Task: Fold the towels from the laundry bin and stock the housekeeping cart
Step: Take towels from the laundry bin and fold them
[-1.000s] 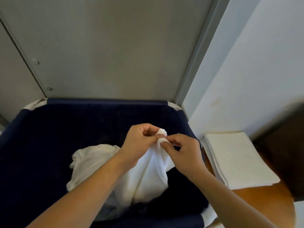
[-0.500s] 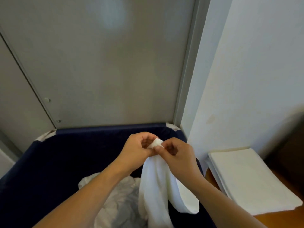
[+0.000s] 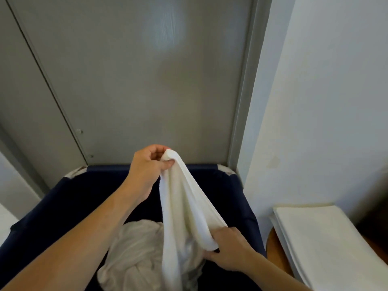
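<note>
Towel (image 3: 184, 206) hangs over the dark blue laundry bin (image 3: 241, 192), white and long; the left hand (image 3: 147, 166) is up high, with thumb and fingers curled tight round one corner; the right hand (image 3: 228, 248) is down low, fingers curled round the edge of the same towel near the bottom; more white cloth (image 3: 134, 248) lies bunched in the bin under it. To do this step well, I think the right hand should slide along the edge to find the next corner; both hands should then pull the towel flat and lift it clear of the bin, so it does not drag the other cloth up; a stack of folded towels (image 3: 327, 238) waits just beside the bin on the right.
</note>
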